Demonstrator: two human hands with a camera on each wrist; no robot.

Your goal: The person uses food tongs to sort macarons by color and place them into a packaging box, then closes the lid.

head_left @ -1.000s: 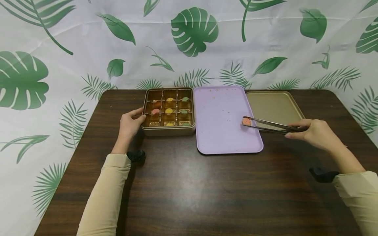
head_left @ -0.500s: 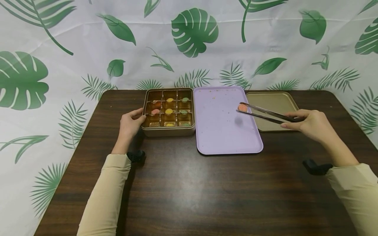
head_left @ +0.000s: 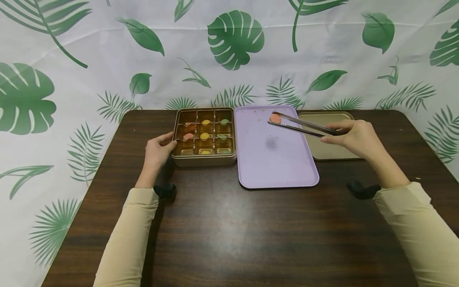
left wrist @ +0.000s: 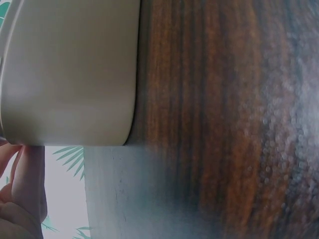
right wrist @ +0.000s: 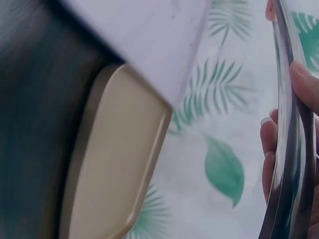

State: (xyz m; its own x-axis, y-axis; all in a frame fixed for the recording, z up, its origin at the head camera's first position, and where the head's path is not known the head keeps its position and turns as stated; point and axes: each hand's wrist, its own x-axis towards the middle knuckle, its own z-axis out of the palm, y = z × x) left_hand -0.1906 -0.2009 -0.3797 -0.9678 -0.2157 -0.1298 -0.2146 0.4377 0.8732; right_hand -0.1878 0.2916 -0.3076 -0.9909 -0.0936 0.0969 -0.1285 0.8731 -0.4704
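My right hand point(head_left: 353, 137) holds metal tongs point(head_left: 305, 124), thumb on one side and fingers on the other. Between the tong tips is a round pink cookie point(head_left: 275, 118), held above the lilac tray point(head_left: 276, 167), where a shadow falls. My left hand point(head_left: 159, 150) touches the left side of a gold tin point(head_left: 204, 160), thumb at its rim and fingers nearly straight. Inside, a divided gold insert carries pink point(head_left: 188, 136), yellow point(head_left: 204, 136) and green cookies point(head_left: 224, 122). The left wrist view shows the tin's outer wall point(left wrist: 75, 74) with fingers point(left wrist: 30, 179) against it.
The lilac tray stands right beside the tin and has crumbs along its far edge. A flat gold lid point(head_left: 333, 151) lies to its right, partly under the tongs. Behind the dark wood table point(head_left: 229, 235) hangs a leaf-print cloth point(head_left: 172, 52).
My right hand has carried the tongs and pink cookie leftward and toward the back over the lilac tray, lifting it higher. The left hand and tin have stayed in place.
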